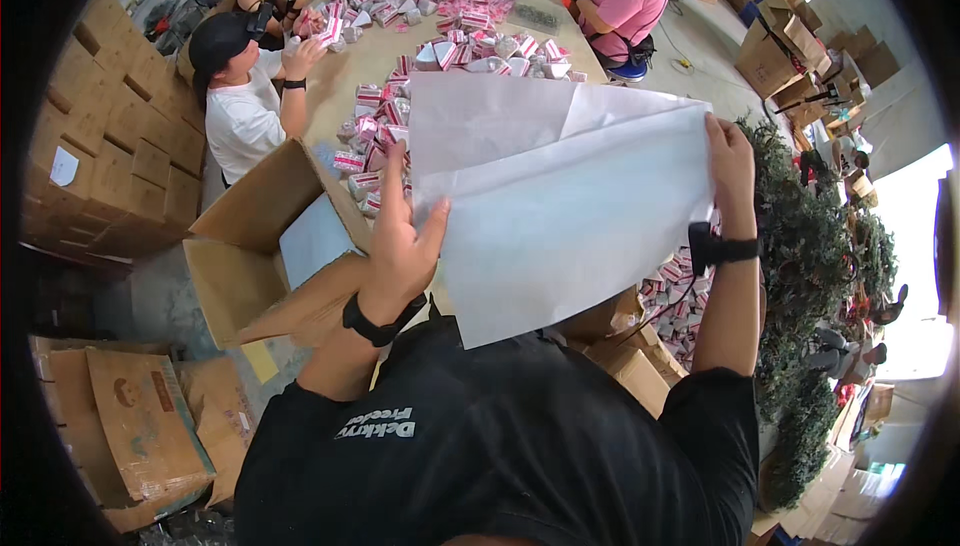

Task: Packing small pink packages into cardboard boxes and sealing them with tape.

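A large white sheet [570,226], thin and folded over along its upper part, is spread in front of me between my two hands. My left hand [405,246] is at its left edge, the thumb on the near face and the index finger stretched upward beside it. My right hand [732,161] pinches the upper right corner, its fingers partly hidden by the sheet. Just left of my left hand stands an open cardboard box [235,281] with a white sheet-like lining [318,246] inside. Behind the white sheet, many small pink-and-white packets [365,161] lie heaped on the table.
The long table [330,96] runs away from me. Co-workers sit at its left [245,96] and right [630,6]. Stacked cartons [120,136] line the left side, with opened cartons [150,416] at lower left. Green artificial foliage [800,236] stands to my right.
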A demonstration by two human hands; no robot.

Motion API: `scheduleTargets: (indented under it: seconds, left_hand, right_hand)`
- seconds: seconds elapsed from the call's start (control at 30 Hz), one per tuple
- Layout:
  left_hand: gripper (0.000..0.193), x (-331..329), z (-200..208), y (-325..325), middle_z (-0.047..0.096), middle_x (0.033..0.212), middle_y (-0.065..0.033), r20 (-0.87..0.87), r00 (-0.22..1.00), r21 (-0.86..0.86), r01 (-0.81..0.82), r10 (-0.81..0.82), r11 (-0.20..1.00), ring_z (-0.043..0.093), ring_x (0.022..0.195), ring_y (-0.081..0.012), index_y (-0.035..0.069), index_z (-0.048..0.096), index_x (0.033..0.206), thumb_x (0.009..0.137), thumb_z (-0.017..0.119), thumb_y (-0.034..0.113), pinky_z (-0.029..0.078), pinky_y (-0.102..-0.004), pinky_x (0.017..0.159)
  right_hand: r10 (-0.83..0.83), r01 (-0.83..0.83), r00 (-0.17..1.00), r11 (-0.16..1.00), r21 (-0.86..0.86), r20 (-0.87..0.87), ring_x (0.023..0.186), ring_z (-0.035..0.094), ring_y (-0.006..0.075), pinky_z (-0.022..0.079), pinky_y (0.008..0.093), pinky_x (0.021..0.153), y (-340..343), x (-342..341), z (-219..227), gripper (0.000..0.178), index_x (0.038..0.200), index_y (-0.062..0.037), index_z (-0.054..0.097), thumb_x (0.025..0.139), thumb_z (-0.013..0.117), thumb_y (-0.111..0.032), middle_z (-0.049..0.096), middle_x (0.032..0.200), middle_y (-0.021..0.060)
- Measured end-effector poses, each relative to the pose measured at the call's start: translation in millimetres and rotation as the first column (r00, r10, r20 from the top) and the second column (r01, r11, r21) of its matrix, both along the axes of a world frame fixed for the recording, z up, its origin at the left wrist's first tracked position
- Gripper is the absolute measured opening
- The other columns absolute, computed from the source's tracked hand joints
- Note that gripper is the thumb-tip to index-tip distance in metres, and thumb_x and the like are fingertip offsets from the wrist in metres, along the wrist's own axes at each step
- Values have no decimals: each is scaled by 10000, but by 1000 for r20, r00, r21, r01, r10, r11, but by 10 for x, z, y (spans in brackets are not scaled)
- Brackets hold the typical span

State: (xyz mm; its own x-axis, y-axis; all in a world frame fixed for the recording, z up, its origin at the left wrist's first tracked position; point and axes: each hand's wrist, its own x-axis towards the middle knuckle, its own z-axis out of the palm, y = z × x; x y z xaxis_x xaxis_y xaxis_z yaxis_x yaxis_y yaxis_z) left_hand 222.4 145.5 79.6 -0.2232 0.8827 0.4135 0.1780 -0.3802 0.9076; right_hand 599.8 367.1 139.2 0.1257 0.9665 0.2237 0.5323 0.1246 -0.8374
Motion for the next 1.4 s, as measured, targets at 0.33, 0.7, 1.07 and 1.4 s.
scheduleTargets:
  seconds: [0.33,0.7,1.07,1.4]
  left_hand:
    - [737,125,-75,287,559,1273,-302,-308,886,-147,-405,347,902,668,940,-425,-1,167,1516,910,575,91,531,-434,807]
    - [737,363,411,302,537,994,-240,-812,582,-340,-531,43,776,605,832,-434,-8,317,1427,848,708,227,515,-472,671]
    - [272,842,714,1238,597,946,-214,-724,351,-649,-54,-594,759,634,878,-396,-2,553,1065,872,631,173,520,-467,768]
    - [234,1196,-588,2481,691,861,-239,-481,36,-876,6,-876,482,669,852,-405,-34,675,882,795,597,169,526,-473,773]
  right_hand:
    - [468,-434,552,868,-241,690,1189,538,455,445,484,992,55,-926,-3,946,1385,99,374,807,706,-572,528,1257,359]
    - [837,-143,-201,489,-860,510,1372,249,583,256,620,1106,472,-1558,-811,1300,1476,151,161,716,593,-810,266,1512,349]
    - [880,58,-476,21,-998,-9,1210,572,337,449,425,992,814,-1639,-1555,858,1284,-17,607,796,602,-723,580,1349,187]
    - [900,-733,-43,267,-626,435,772,670,392,533,431,732,1140,-920,-101,422,882,26,713,889,624,-387,679,828,248]
